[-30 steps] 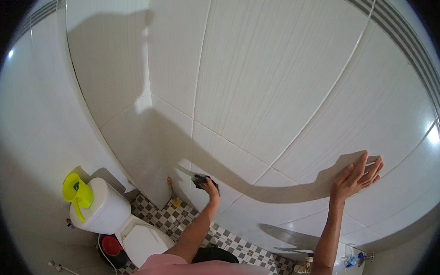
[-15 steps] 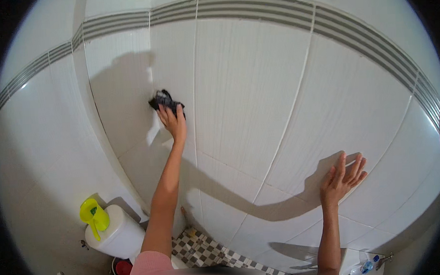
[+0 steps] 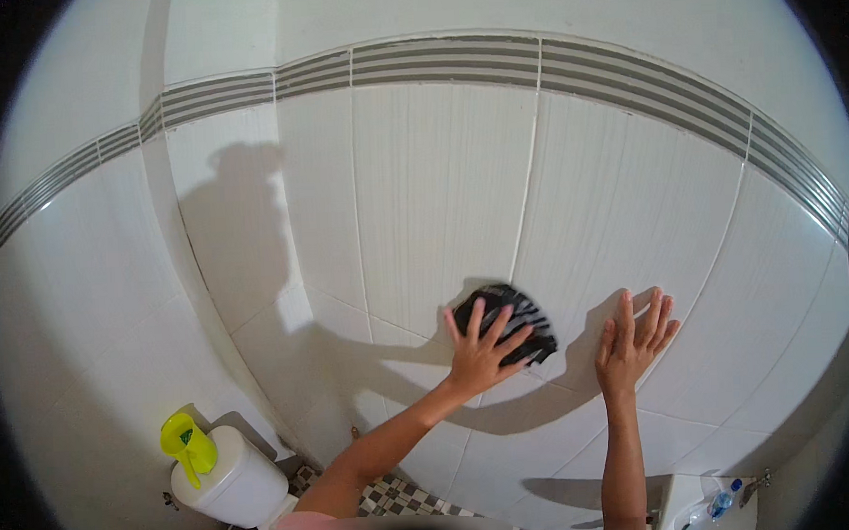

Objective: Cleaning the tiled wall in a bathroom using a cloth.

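Against the white tiled wall (image 3: 440,188), a black cloth (image 3: 531,328) with pale streaks lies pressed under my left hand (image 3: 482,350). The fingers of that hand are spread over the cloth and hold it to the tiles, just beside a vertical grout line. Farther right, my right hand (image 3: 632,343) rests on the wall with its fingers stretched out and nothing in it. My left palm hides part of the cloth.
A white toilet tank (image 3: 233,477) stands at the lower left with a yellow-green dipper (image 3: 192,448) on its lid. At the lower right a white sink (image 3: 679,500) holds a blue-capped bottle (image 3: 721,503) near a metal tap (image 3: 756,484). Below is a checkered floor (image 3: 392,497).
My left hand has brought the black cloth from the wall's corner down and to the right, closer to my right hand. My right hand stays on the wall; the view has shifted.
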### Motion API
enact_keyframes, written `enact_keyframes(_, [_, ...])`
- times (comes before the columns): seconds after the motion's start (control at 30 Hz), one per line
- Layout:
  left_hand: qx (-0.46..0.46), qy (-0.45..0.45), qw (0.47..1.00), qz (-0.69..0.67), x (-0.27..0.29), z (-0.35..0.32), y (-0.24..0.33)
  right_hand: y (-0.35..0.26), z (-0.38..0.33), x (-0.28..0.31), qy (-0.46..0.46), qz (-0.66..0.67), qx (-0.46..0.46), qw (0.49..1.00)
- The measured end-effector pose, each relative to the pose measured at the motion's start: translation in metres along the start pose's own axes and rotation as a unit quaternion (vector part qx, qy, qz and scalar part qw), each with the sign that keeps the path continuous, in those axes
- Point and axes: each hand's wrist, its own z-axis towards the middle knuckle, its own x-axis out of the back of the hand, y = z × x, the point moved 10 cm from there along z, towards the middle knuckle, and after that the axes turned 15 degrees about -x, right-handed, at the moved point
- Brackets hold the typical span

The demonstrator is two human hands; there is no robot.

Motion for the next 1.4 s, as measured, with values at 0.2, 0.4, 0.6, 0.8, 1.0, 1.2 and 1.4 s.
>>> enact_keyframes(0.2, [0.29, 0.087, 0.952, 0.038, 0.031, -0.085, -0.154, 0.006, -0.003, 0.003, 0.003, -0.004, 0.009, 1.0])
enact_keyframes(0.4, [0.524, 0.155, 0.837, 0.03, 0.06, -0.119, -0.305, 0.003, -0.004, -0.003, -0.015, -0.001, -0.01, 1.0])
enact_keyframes(0.6, [0.304, 0.133, 0.939, 0.09, 0.062, 0.066, -0.227, 0.008, -0.002, 0.001, 0.008, 0.003, -0.002, 1.0])
enact_keyframes(0.8, [0.18, 0.03, 0.94, -0.29, 0.047, 0.182, -0.075, -0.04, 0.043, 0.044, 0.026, 0.258, -0.037, 0.965])
enact_keyframes(1.0, [0.175, 0.123, 0.654, -0.726, 0.05, 0.185, -0.059, -0.114, 0.115, 0.012, -0.005, 0.234, 0.045, 0.971])
enact_keyframes(1.2, [0.185, 0.175, 0.789, -0.56, 0.097, 0.158, -0.09, -0.102, 0.123, -0.007, -0.036, 0.088, 0.057, 0.994])
enact_keyframes(1.4, [0.246, 0.007, 0.952, -0.18, 0.071, 0.091, -0.116, 0.079, 0.156, 0.065, 0.121, -0.063, -0.112, 0.984])
